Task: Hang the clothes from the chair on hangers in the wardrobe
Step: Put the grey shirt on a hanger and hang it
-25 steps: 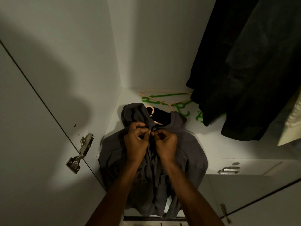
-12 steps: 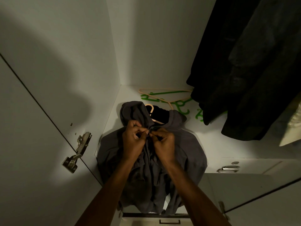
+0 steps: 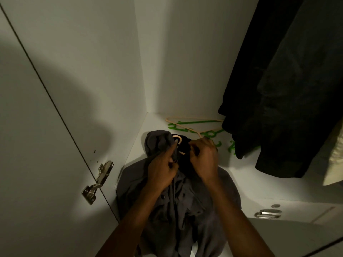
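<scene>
Left hand (image 3: 163,171) and right hand (image 3: 204,160): each grip is clamped on collar fabric of the grey button shirt (image 3: 178,204), laid on the wardrobe floor (image 3: 246,184). Wooden hanger (image 3: 177,139) is seen at collar. Green hangers (image 3: 194,126) are lying farther back; dark coats (image 3: 287,86) are hung right.

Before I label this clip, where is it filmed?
Most likely inside a wardrobe: dark garments hang at the right, spare hangers lie on the white shelf, and a door hinge shows at the left.
</scene>
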`<state>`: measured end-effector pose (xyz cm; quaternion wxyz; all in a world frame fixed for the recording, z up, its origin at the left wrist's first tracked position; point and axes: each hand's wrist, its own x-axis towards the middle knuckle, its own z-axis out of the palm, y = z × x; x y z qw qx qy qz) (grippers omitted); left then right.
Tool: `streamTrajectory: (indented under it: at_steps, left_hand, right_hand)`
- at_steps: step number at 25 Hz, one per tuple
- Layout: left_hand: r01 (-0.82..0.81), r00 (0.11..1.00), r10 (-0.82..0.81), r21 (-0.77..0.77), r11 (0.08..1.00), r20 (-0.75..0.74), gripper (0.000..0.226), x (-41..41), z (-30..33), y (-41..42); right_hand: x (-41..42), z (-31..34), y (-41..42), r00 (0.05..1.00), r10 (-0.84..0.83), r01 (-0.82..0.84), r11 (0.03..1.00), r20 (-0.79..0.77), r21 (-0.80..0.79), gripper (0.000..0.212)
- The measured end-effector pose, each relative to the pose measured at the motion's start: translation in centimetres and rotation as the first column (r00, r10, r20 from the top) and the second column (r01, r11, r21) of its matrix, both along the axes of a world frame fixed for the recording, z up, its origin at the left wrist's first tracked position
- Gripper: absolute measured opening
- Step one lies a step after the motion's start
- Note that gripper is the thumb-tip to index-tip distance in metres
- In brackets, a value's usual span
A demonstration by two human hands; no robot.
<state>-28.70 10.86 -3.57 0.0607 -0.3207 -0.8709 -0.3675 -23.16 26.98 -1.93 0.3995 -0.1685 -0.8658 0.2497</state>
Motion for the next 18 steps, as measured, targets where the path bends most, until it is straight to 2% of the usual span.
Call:
streamTrajectory:
  at_steps: [2, 4, 7, 10, 13, 15, 16, 18]
  left_hand:
    - [0.019, 0.991, -0.051, -0.242, 0.970, -0.125, 0.053, -0.8, 0.4, 0.1]
    - [-0.090, 0.981, 0.031, -0.304, 0.948, -0.193, 0.024, -1.1, 1.4, 0.4]
    - [-0.349, 0.930, 0.280, -0.335, 0.875, -0.237, 0.034, -0.8, 2.8, 0.7]
    - [-0.504, 0.864, 0.432, -0.425, 0.752, -0.259, 0.020, -0.9, 3.9, 1.3]
    - [-0.420, 0.908, 0.331, -0.551, 0.721, -0.258, 0.013, -2.0, 4.7, 3.0]
    - [-0.293, 0.952, 0.180, -0.581, 0.759, -0.245, 0.029, -2.7, 5.1, 4.2]
    - [-0.250, 0.963, 0.124, -0.628, 0.737, -0.238, 0.041, -3.0, 5.2, 4.6]
    - [-0.235, 0.964, 0.054, -0.744, 0.626, -0.259, 0.049, -3.5, 5.3, 4.7]
  right_hand:
    - [-0.7, -1.4, 1.3, 0.971, -0.019, 0.005, 0.998, 0.237, 0.058, 0.014]
    - [-0.5, -3.0, 1.5, 0.931, -0.032, 0.025, 0.999, 0.364, 0.025, 0.025]
    - [0.0, -3.3, 1.3, 0.935, -0.062, 0.059, 0.998, 0.349, 0.019, 0.021]
    - [0.2, -2.9, 1.0, 0.940, -0.052, 0.041, 0.998, 0.336, 0.038, 0.020]
    - [0.2, -3.1, 1.0, 0.935, -0.060, 0.035, 0.996, 0.350, 0.077, 0.022]
    - [0.4, -3.1, 1.1, 0.944, -0.076, 0.058, 0.996, 0.321, 0.066, 0.022]
    - [0.5, -2.9, 1.1, 0.950, -0.085, 0.076, 0.996, 0.299, 0.042, 0.022]
    - [0.6, -2.7, 1.0, 0.960, -0.102, 0.107, 0.994, 0.262, -0.007, 0.028]
